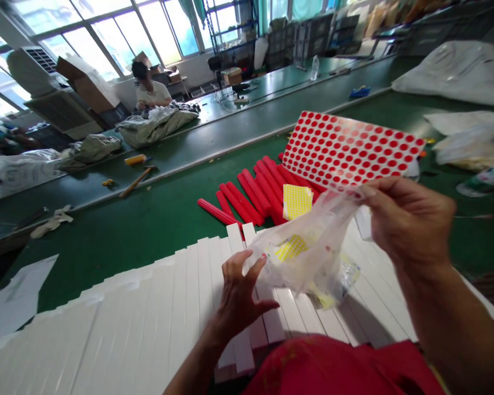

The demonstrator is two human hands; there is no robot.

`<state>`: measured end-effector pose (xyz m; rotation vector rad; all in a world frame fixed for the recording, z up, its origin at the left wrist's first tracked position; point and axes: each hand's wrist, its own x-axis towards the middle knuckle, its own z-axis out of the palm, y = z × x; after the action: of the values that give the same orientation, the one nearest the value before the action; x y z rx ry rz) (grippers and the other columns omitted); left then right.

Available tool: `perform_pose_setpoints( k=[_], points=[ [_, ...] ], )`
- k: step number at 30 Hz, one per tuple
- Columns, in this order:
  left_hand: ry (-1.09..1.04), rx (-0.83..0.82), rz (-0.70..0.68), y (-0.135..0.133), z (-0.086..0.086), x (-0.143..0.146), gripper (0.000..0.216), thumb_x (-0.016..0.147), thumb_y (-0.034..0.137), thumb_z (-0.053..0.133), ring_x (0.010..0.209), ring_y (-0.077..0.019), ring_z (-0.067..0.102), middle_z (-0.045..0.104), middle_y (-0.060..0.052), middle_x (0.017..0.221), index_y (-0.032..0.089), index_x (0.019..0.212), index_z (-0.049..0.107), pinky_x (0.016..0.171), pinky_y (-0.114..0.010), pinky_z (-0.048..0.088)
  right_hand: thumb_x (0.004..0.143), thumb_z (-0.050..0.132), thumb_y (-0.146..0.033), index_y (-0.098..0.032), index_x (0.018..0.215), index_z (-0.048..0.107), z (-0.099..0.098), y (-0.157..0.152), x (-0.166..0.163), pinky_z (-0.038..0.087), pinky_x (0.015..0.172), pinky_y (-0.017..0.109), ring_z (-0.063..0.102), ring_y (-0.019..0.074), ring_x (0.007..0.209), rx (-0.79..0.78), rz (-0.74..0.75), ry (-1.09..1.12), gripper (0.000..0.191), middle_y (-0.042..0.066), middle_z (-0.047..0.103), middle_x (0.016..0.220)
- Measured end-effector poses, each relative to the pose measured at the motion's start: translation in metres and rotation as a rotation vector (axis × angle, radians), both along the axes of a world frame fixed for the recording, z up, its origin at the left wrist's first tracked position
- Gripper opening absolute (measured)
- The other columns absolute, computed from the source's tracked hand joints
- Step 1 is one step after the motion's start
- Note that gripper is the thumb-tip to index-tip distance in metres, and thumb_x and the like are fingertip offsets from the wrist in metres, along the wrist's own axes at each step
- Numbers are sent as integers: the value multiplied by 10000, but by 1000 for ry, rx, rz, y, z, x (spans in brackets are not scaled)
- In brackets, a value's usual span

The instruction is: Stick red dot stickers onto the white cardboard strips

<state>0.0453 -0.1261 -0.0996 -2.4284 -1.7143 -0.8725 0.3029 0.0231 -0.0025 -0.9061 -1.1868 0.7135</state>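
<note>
While both hands were raised over the green tabletop (127,225), they held a clear plastic bag (313,269) just above a row of white strips (148,312). The right hand (407,219) had its grip clamped on the upper end of the bag. The left hand (239,291) had its fingers spread against the lower left edge; whether that grip actually pinched the film could not be told. The red dot sheet (349,148) stood up behind the right hand, which hid its near edge, so its support could not be confirmed.

Progress, as judged: yellow dot sheets (290,248) were inside the bag, while one loose yellow sheet (297,201) lay out on the red sticks (247,200) beyond the white strips. The red dot sheet appeared full, with no gaps noted. No dots were seen on the white strips or the red sticks.

Markings: no brand, label or legible writing was found on the bag, the sheets or the strips. A paper (16,299) at the left edge was too blurred to read. A co-worker (148,90) sat at the far bench, well apart.
</note>
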Motion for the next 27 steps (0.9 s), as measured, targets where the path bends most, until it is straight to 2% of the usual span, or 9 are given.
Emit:
perform_pose_setpoints(
  k=[3,6,12,15,17,20,22,25,27],
  points=[
    [26,180,-42,25,12,14,447,795,510,657,1185,-301,442,519,-126,1280,255,1161,636,964,-467,354,680,731,-85,-133,714,708,7,14,27,451,575,274,574,104,539,53,-68,73,63,21,646,628],
    [14,296,-130,58,40,23,65,827,229,661,1084,-238,488,650,-35,1108,252,880,690,898,-403,353,621,709,-21,-133,619,683,14,40,58,414,504,260,532,90,467,49,-102,115,116,-4,593,522],
    [44,346,-379,119,133,66,220,927,282,519,785,-166,518,645,-29,750,176,801,666,721,-335,359,681,638,95,-149,453,453,53,103,122,399,486,265,503,83,424,-67,-239,195,382,-56,439,393],
    [19,441,-370,143,176,97,312,963,358,442,789,-172,535,593,-20,710,176,800,635,761,-347,371,712,637,76,-142,500,466,71,116,144,449,550,293,550,97,495,-66,-329,103,349,-34,502,457],
    [-8,462,-330,162,197,115,340,968,392,425,819,-181,554,584,-19,718,173,784,610,798,-360,390,783,659,-69,-133,570,532,70,116,152,468,562,305,555,104,525,-92,-347,65,256,6,585,571],
    [17,421,-270,188,219,133,306,945,379,491,861,-187,583,604,-19,726,169,748,594,808,-358,420,849,627,-450,-148,679,593,38,107,155,478,544,299,574,132,592,-160,-230,94,349,51,653,760],
    [54,380,-230,199,232,138,304,936,375,508,914,-173,605,637,-14,768,152,748,597,822,-338,434,761,571,-715,-160,743,629,1,96,150,485,561,299,602,166,674,-249,-68,139,558,72,668,833],
    [96,342,-139,200,252,140,502,978,405,271,1015,-135,620,653,13,890,76,787,600,847,-298,420,545,521,-916,-172,850,670,-61,70,133,510,640,365,635,249,795,-403,234,144,817,118,691,905],
    [111,330,-61,197,267,140,659,948,365,54,1046,-122,612,626,27,939,-4,817,585,833,-286,394,571,468,-930,-198,961,668,-96,48,116,520,716,406,637,285,916,-433,338,144,854,137,689,1023]
  ],
)
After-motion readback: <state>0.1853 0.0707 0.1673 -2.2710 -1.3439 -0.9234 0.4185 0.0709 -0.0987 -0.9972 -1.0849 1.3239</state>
